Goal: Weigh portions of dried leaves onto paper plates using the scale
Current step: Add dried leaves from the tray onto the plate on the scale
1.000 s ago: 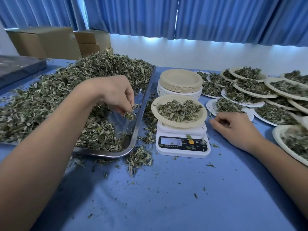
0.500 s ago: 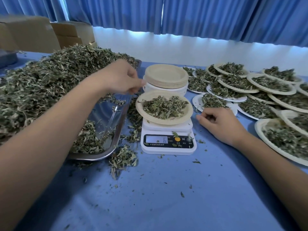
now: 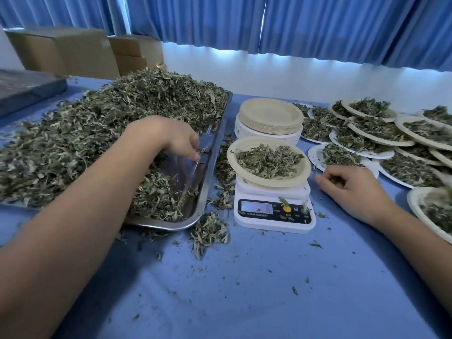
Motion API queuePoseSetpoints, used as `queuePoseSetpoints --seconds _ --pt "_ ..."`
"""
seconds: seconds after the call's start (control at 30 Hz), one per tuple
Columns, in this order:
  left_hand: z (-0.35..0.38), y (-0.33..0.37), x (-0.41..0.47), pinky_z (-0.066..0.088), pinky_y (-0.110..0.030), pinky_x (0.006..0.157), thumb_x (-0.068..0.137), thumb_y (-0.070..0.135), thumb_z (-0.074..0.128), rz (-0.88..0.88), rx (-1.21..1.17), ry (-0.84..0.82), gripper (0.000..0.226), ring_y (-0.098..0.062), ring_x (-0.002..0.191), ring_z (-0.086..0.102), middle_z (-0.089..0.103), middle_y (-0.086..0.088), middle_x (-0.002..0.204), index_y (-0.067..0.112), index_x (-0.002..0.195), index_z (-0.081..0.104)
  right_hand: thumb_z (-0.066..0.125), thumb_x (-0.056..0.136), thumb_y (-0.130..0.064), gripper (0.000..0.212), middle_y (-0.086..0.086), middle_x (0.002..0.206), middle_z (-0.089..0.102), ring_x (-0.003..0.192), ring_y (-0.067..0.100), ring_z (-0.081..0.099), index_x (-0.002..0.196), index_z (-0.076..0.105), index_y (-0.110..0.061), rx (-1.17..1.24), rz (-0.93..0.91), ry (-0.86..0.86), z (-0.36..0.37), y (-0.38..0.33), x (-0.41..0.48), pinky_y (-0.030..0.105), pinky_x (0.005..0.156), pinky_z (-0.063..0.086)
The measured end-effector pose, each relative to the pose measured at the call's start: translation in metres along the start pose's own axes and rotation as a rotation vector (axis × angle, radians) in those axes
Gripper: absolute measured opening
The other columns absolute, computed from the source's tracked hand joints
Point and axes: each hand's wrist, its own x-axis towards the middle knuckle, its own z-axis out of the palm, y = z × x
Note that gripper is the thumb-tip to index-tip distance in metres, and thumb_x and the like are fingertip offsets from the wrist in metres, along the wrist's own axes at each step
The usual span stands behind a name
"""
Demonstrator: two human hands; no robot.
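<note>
The left hand (image 3: 171,140) curls its fingers down into the tray (image 3: 218,148), probably for more leaves (image 3: 97,133) (a pinch I cannot confirm), while the right hand (image 3: 352,189) rests loosely curled beside the scale (image 3: 271,192).

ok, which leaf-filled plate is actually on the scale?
The tan plate atop the white scale, before the empty stack; the other filled plates lie on the table, right.

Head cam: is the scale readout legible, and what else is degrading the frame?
Head view: scale display pale and smeared, digits not safely readable; glowing wall strip under the curtains backlights the scene; the tray shows streaky reflections on bare metal beside the left hand; right-edge plate is blurred; wide-angle lens stretches the left forearm.
</note>
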Motion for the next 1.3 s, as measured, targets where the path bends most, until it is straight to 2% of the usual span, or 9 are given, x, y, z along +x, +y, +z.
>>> queuePoseSetpoints --seconds 0.1,0.2,0.33,0.43,0.57,0.8,0.93,1.2,1.3 --pt "0.001 -0.01 -0.003 0.029 -0.059 0.117 0.096 0.054 0.059 -0.088 0.022 0.096 0.067 -0.033 0.144 0.037 0.034 -0.004 0.161 0.027 0.153 0.037 0.065 0.098 -0.032 0.032 -0.003 0.048 0.052 0.043 0.011 0.041 0.067 0.061 -0.035 -0.002 -0.012 -0.014 0.0 -0.001 0.001 0.017 0.049 0.035" --pt "0.01 -0.012 -0.006 0.039 -0.049 0.113 0.094 0.049 0.064 -0.135 0.069 0.037 0.07 -0.032 0.139 0.045 0.041 -0.006 0.157 0.018 0.152 0.04 0.065 0.098 -0.034 0.029 -0.002 0.048 0.053 0.044 0.012 0.043 0.069 0.062 -0.035 -0.021 -0.016 -0.011 0.0 -0.001 0.001 0.016 0.049 0.036" --pt "0.02 -0.01 -0.006 0.053 -0.039 0.085 0.087 0.022 0.078 -0.148 0.007 0.047 0.045 -0.029 0.097 0.063 0.067 -0.007 0.117 0.007 0.127 0.064 0.064 0.098 -0.035 0.029 -0.002 0.048 0.054 0.044 0.013 0.045 0.069 0.061 -0.036 -0.029 -0.018 -0.014 -0.002 -0.004 -0.001 0.016 0.049 0.036" --pt "0.022 0.0 -0.004 0.055 -0.04 0.083 0.083 0.009 0.08 -0.121 -0.108 0.158 0.046 -0.028 0.092 0.061 0.067 -0.011 0.12 0.003 0.125 0.065 0.064 0.098 -0.034 0.029 -0.002 0.049 0.054 0.047 0.018 0.048 0.069 0.062 -0.036 -0.031 -0.015 -0.012 -0.003 -0.005 -0.002 0.014 0.049 0.037" --pt "0.022 0.007 -0.002 0.044 -0.025 0.057 0.085 0.003 0.075 -0.096 -0.239 0.308 0.03 -0.015 0.072 0.059 0.069 -0.007 0.107 0.007 0.114 0.07 0.065 0.098 -0.033 0.034 -0.003 0.049 0.053 0.048 0.017 0.049 0.065 0.061 -0.03 -0.037 -0.007 -0.008 -0.002 -0.004 -0.001 0.015 0.049 0.037" --pt "0.018 0.024 -0.004 0.049 -0.034 0.093 0.094 0.024 0.065 0.064 -0.45 0.539 0.03 -0.024 0.107 0.063 0.066 -0.003 0.123 0.017 0.123 0.067 0.062 0.1 -0.031 0.04 -0.004 0.053 0.055 0.051 0.013 0.049 0.061 0.059 -0.023 -0.047 0.043 0.03 0.001 -0.009 -0.001 0.016 0.051 0.037" --pt "0.022 0.051 -0.005 0.051 -0.031 0.079 0.095 0.035 0.065 0.124 -0.599 0.572 0.022 -0.013 0.084 0.065 0.072 0.003 0.09 0.016 0.092 0.075 0.057 0.105 -0.034 0.032 -0.004 0.063 0.067 0.044 0.008 0.051 0.078 0.069 -0.021 0.242 0.151 0.103 0.006 -0.018 0.001 0.013 0.048 0.041" --pt "0.029 0.08 -0.004 0.056 -0.039 0.078 0.091 0.036 0.069 0.16 -0.497 0.499 0.018 -0.017 0.079 0.064 0.066 0.005 0.08 0.019 0.097 0.072 0.063 0.102 -0.027 0.018 0.008 0.065 0.068 0.046 0.018 0.054 0.101 0.073 -0.012 0.68 0.366 0.085 0.013 -0.032 0.004 0.025 0.04 0.041" --pt "0.026 0.092 -0.004 0.046 -0.027 0.059 0.09 0.029 0.073 0.203 -0.673 0.501 0.015 -0.006 0.056 0.056 0.061 0.01 0.061 0.016 0.099 0.073 0.066 0.1 -0.021 0.019 0.007 0.06 0.062 0.045 0.018 0.057 0.106 0.069 -0.003 0.766 0.461 0.132 0.009 -0.033 0.005 0.026 0.04 0.042"
